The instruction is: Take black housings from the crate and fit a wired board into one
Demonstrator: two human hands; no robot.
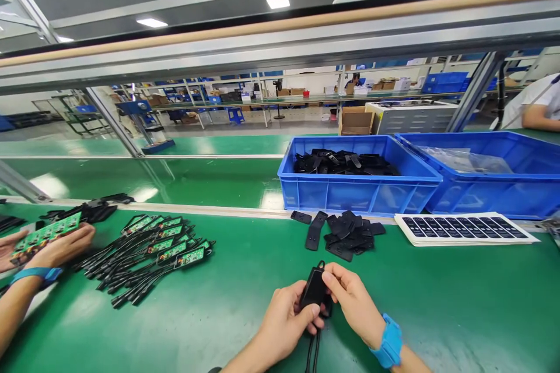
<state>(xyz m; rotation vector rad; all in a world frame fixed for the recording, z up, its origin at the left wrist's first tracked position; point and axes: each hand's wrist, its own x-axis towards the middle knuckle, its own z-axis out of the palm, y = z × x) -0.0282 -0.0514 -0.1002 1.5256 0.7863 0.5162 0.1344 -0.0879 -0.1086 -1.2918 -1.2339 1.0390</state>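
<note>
Over the front of the green bench, my left hand (284, 319) grips a small black plastic case (314, 288) between thumb and fingers. The case has a loop at its top, and thin black cables hang below it. My right hand (352, 298), with a blue strap on its wrist, pinches the upper right edge of the same case. Behind my hands lies a loose pile of flat black plastic covers (350, 233). To the left, several open black housings with green circuit boards (190, 256) lie in a bundle, their cables pointing toward the front.
At far left, a co-worker's hands (65, 245) hold a panel of green circuit boards (46, 238). A blue bin (345, 195) of black parts and another blue bin (494, 195) with plastic bags stand behind. A label sheet (466, 228) lies at right. A metal rail (271, 49) crosses overhead.
</note>
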